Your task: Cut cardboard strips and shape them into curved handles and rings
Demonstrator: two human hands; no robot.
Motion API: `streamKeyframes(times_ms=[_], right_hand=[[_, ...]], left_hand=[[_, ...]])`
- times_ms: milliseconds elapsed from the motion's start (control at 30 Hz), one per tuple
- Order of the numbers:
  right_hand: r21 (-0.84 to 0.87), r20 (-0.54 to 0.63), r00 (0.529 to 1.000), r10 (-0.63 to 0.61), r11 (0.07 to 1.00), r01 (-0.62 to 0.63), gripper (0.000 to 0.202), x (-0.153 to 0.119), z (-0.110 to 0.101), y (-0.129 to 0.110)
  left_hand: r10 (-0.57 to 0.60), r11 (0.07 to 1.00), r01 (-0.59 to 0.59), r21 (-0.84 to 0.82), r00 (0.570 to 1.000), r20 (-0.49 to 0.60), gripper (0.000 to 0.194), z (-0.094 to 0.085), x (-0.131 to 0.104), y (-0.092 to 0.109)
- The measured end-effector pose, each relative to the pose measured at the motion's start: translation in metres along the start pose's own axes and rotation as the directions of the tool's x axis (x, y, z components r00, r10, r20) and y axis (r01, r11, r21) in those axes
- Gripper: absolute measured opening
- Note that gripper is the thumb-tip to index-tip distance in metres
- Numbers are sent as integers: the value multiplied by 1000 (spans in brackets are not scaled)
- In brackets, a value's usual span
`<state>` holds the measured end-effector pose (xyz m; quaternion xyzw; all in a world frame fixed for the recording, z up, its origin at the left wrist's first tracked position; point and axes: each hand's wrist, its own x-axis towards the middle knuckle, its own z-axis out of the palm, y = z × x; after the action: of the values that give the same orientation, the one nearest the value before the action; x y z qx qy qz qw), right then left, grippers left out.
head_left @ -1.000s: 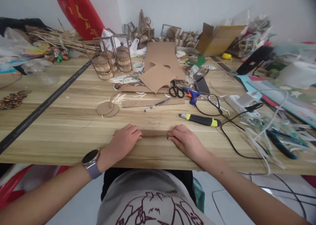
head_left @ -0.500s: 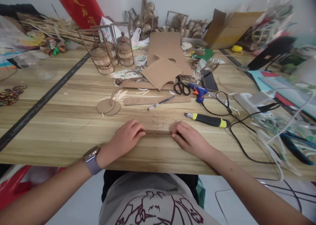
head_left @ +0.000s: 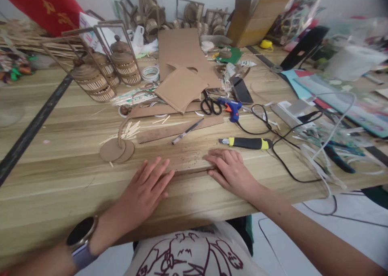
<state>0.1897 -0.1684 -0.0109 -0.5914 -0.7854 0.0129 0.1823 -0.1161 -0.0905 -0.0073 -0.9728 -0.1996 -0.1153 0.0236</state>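
Observation:
A thin brown cardboard strip [head_left: 191, 172] lies near the table's front edge, between my two hands. My left hand [head_left: 145, 191] has its fingers spread flat at the strip's left end, palm down. At the other end, my right hand [head_left: 228, 171] has its thumb and fingertips around the strip. Beyond the strip are a pen [head_left: 188, 131], a flat cardboard piece [head_left: 151, 135] and a yellow and black utility knife [head_left: 250, 143]. Two cardboard discs [head_left: 112, 150] with a curled strip rest to the left.
Black scissors [head_left: 211, 105] and a blue glue gun [head_left: 233, 108] lie past the knife, with a black cable curling right. Cardboard sheets [head_left: 182, 88] and woven lantern-like pots [head_left: 93, 82] stand farther back. Tangled plastic and pliers [head_left: 338, 159] are at the right.
My left hand has opened from its pinch, its fingers now spread. My right fingers have loosened and extended somewhat. The view has turned, shifting the tabletop things leftward.

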Motion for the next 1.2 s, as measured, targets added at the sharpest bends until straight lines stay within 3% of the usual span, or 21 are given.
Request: streamKeyframes(times_ms=[100,300,500,767,900,1200], right_hand=[[26,-5,998,70,997,-70,27,-5,-2,-1],[138,-39,991,131,983,-125,28,-7,-3,-2],[51,-46,989,138,989,-136,29,-7,-1,-7],[61,-56,989,135,989,-131,32,-7,5,-8],[141,-54,985,165,978,-156,33,-8,8,-4],[377,-93,970,224,910,-174,34,-11,4,-1]], left_hand=[[98,994,-100,38,994,45,51,3,-18,-6],[127,991,-130,36,989,76,63,16,-30,-14],[124,992,-124,-8,991,52,63,22,-32,-17],[93,996,-94,-3,992,86,71,11,-29,-12],[86,996,-86,4,995,41,74,4,-24,-11],[114,989,-120,84,991,74,78,-6,-19,-10]])
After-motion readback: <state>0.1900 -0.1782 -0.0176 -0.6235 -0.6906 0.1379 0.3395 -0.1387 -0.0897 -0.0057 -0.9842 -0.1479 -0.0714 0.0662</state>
